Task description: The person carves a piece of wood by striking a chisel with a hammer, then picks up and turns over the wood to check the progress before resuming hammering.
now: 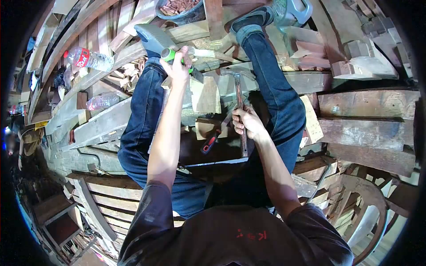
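My left hand is closed around the green and black handle of a chisel. Its flat blade points to the right, over the top end of a pale wooden block. My right hand grips the dark handle of a hammer, whose metal head is raised to the right of the block. Between my legs, a tool with a red and black handle lies against a smaller wood piece; part of it is in shadow.
A tub of wood chips stands at the top. Two plastic bottles, one with a red label and one clear, lie among planks on the left. Stacked beams are on the right. Another person is at far left.
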`<state>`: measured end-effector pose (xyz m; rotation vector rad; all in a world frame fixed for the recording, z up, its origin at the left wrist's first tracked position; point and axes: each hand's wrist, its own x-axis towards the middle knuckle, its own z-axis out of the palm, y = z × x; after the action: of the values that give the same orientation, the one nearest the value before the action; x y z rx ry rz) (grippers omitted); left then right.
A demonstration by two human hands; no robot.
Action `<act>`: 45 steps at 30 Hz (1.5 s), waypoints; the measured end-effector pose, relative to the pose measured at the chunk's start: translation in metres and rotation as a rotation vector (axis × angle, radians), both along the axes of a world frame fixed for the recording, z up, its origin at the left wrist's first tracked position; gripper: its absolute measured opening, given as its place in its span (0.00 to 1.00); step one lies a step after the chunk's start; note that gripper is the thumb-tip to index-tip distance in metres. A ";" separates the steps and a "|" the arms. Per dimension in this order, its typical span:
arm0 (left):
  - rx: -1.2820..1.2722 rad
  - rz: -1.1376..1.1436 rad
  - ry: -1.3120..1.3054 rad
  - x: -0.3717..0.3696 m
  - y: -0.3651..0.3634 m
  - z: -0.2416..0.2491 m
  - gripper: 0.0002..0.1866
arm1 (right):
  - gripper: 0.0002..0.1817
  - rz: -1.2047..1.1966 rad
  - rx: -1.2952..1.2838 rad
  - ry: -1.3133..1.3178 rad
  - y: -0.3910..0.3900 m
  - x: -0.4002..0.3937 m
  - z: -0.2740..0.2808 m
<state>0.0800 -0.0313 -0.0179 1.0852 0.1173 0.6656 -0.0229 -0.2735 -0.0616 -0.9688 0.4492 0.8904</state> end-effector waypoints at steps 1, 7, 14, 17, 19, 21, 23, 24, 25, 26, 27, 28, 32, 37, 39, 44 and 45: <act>0.006 -0.001 -0.004 0.001 0.001 -0.002 0.11 | 0.06 0.003 0.009 0.002 -0.001 0.000 -0.001; -0.031 0.029 0.040 0.003 -0.003 0.000 0.10 | 0.05 0.010 0.006 0.005 -0.002 0.000 -0.003; -0.013 0.000 0.042 0.002 0.000 -0.002 0.10 | 0.05 0.005 -0.001 0.010 -0.002 0.000 -0.006; -0.024 -0.001 0.045 0.001 -0.001 0.002 0.10 | 0.05 0.004 -0.006 0.016 -0.002 0.000 -0.005; -0.010 0.005 0.035 0.001 -0.001 0.001 0.09 | 0.05 -0.002 0.003 0.021 -0.001 0.000 -0.005; -0.006 0.005 0.038 0.001 -0.001 0.000 0.09 | 0.06 -0.014 -0.028 0.010 0.001 -0.001 0.000; -0.012 -0.003 0.054 0.002 0.001 -0.001 0.08 | 0.08 -0.020 -0.040 0.006 0.002 -0.001 0.003; -0.008 -0.007 0.046 0.002 0.001 -0.002 0.08 | 0.07 -0.019 -0.037 0.007 0.002 -0.001 0.004; -0.004 -0.011 0.037 0.002 0.001 -0.002 0.08 | 0.07 -0.019 -0.034 0.008 0.002 -0.001 0.004; 0.001 -0.015 0.029 0.002 0.002 -0.002 0.08 | 0.07 -0.021 -0.045 0.009 0.002 -0.001 0.003; -0.010 -0.014 0.031 0.002 0.002 -0.002 0.08 | 0.07 -0.018 -0.046 0.007 0.003 -0.001 0.003; -0.021 -0.014 0.034 0.002 0.002 -0.002 0.08 | 0.07 -0.016 -0.047 0.005 0.003 -0.001 0.004; 0.087 0.021 0.018 0.003 0.000 -0.002 0.09 | 0.06 -0.008 -0.035 0.001 0.002 -0.001 0.004; 0.024 0.007 0.053 0.008 -0.003 -0.005 0.09 | 0.06 0.007 -0.040 -0.001 0.003 -0.001 0.003; 0.000 -0.019 0.070 0.011 -0.003 -0.007 0.09 | 0.07 0.007 -0.040 -0.001 0.002 -0.001 0.001; 0.041 -0.034 0.092 0.012 -0.001 -0.010 0.09 | 0.08 -0.014 -0.080 -0.012 0.003 -0.001 -0.008; 0.049 -0.031 0.090 0.013 -0.002 -0.011 0.10 | 0.09 -0.029 -0.099 -0.022 0.004 -0.002 -0.007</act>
<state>0.0926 -0.0329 -0.0285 1.1626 0.1622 0.5944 -0.0252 -0.2698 -0.0684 -1.0593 0.4909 0.8362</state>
